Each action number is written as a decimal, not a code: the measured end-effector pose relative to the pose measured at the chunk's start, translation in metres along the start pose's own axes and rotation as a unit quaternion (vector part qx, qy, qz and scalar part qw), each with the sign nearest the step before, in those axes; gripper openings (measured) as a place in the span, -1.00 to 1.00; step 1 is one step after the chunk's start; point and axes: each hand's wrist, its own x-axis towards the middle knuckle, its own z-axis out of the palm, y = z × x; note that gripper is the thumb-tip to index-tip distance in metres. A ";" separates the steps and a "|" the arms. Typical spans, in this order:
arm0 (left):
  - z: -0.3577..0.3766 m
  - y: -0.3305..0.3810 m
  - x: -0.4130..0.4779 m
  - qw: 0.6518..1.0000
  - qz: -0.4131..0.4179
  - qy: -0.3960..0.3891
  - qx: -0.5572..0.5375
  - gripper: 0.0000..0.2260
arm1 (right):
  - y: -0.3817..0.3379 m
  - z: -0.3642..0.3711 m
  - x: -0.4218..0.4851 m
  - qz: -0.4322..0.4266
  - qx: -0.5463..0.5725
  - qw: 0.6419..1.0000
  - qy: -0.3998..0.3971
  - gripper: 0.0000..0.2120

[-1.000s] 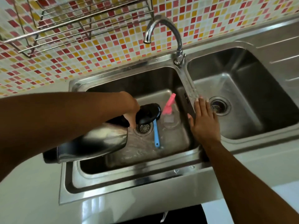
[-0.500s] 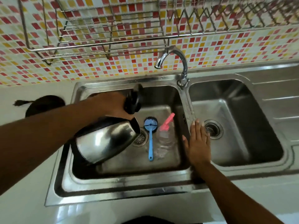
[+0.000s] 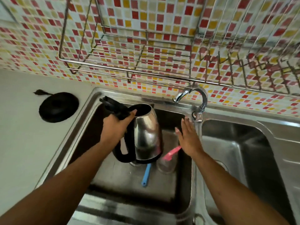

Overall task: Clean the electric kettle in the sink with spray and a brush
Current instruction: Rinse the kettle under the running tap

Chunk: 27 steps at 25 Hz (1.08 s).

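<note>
A steel electric kettle (image 3: 148, 135) with a black handle stands upright in the left sink basin (image 3: 123, 177), its lid flipped open. My left hand (image 3: 116, 127) grips the top of the black handle. My right hand (image 3: 188, 137) hovers flat with fingers apart, just right of the kettle, near the divider between the basins. A clear spray bottle (image 3: 167, 164) with a pink trigger lies on the basin floor, partly under my right hand. A blue brush handle (image 3: 146, 175) pokes out from behind the kettle; its head is hidden.
A chrome tap (image 3: 194, 98) rises behind the divider. The right basin (image 3: 243, 151) lies beyond it. The black kettle base (image 3: 58, 109) rests on the white counter to the left. A wire dish rack (image 3: 138, 62) hangs on the tiled wall above.
The kettle went from tilted on its side to upright in the left basin, lid open. My left hand stayed on the handle. My right hand rose toward the tap. The camera tilted up.
</note>
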 end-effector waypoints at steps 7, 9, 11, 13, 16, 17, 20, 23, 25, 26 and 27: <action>0.018 0.003 0.000 0.995 -0.038 0.028 -0.093 -0.69 | -0.057 -0.018 0.001 0.036 0.209 0.977 0.008 -0.47; 0.027 0.006 -0.003 0.992 -0.042 0.031 -0.117 -0.67 | -0.103 -0.018 0.004 0.044 0.316 0.948 0.004 -0.49; 0.034 0.011 -0.006 0.990 -0.045 0.045 -0.127 -0.65 | -0.133 -0.012 0.007 0.036 0.292 0.950 0.107 -0.51; 0.040 0.017 -0.006 0.988 -0.042 0.062 -0.138 -0.62 | -0.147 -0.007 0.000 -0.017 0.220 0.949 0.227 -0.50; 0.042 0.024 -0.004 0.986 -0.045 0.058 -0.149 -0.59 | -0.125 0.014 -0.018 -0.057 0.209 0.946 0.240 -0.47; 0.043 0.024 -0.004 0.986 -0.046 0.053 -0.152 -0.58 | -0.112 0.016 -0.019 0.011 0.260 0.941 0.219 -0.49; 0.047 0.025 -0.013 0.989 -0.023 0.032 -0.143 -0.61 | -0.094 -0.008 0.006 0.199 0.420 0.876 0.128 -0.52; 0.052 0.028 -0.018 0.988 0.018 0.024 -0.150 -0.66 | -0.125 -0.035 0.019 0.086 0.388 0.907 0.141 -0.60; 0.051 0.029 -0.016 0.987 0.036 0.026 -0.156 -0.70 | -0.133 -0.023 0.006 -0.009 0.369 0.910 0.190 -0.57; 0.049 0.029 -0.016 0.986 0.038 0.027 -0.159 -0.71 | -0.128 -0.012 -0.006 -0.015 0.385 0.901 0.201 -0.55; 0.046 0.027 -0.015 0.986 0.038 0.024 -0.160 -0.73 | -0.117 -0.002 -0.018 0.005 0.398 0.894 0.205 -0.52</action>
